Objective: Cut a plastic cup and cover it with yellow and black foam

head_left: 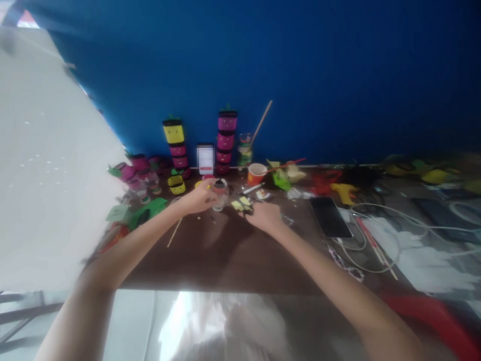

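My left hand (pixel 203 197) is curled against the left side of a small clear jar (pixel 221 199) with a dark band near its top. A yellow spot shows by its fingers, too blurred to name. To the right, my right hand (pixel 265 216) is closed, its fingertips on a pale yellow piece with black strips (pixel 242 204). Between and behind the hands lie a white pen (pixel 253 188) and a small white dish (pixel 263 194). A yellow cup with a drawn face (pixel 176 184) stands left of my left hand.
Stacked purple and yellow cups (pixel 226 143) stand at the back beside a propped phone (pixel 206 159). An orange paper cup (pixel 257 173) holds a red stick. On the right lie a dark phone (pixel 330 217), white cables (pixel 387 213) and a yellow glue gun (pixel 343 193). Green sheets (pixel 150 209) lie left.
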A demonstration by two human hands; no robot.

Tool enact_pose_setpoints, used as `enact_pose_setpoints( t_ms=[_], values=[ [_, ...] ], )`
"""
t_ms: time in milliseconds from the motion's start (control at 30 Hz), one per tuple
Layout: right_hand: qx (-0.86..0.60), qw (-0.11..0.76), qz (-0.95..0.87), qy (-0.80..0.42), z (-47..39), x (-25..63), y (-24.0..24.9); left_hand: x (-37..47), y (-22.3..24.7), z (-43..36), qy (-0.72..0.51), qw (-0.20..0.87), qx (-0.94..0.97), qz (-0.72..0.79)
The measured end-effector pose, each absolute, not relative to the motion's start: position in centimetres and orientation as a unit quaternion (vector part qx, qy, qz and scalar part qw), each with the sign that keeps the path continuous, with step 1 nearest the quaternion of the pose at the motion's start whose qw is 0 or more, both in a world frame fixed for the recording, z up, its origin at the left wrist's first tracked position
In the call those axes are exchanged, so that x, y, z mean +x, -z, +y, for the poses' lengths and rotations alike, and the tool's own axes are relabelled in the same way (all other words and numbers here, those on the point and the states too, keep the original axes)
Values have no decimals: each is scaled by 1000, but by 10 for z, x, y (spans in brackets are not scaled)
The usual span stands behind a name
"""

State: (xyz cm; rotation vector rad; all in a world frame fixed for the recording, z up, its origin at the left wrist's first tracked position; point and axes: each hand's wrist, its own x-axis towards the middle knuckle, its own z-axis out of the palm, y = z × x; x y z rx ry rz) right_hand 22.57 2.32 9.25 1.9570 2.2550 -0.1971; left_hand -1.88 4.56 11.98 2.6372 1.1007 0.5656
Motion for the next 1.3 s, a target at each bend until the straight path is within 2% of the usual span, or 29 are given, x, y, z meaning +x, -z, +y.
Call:
enact_pose_setpoints(
  t_ms=[367,767,1300],
  values=[
    [641,74,763,51,14,242,-91,-7,-115,32,-213,108,887,395],
    [638,94,763,48,10,235,-97,-28,-111,45,-231,185,871,391],
    [624,118,772,38,-4,222,-120,-38,-100,46,-258,195,854,408]
  ],
)
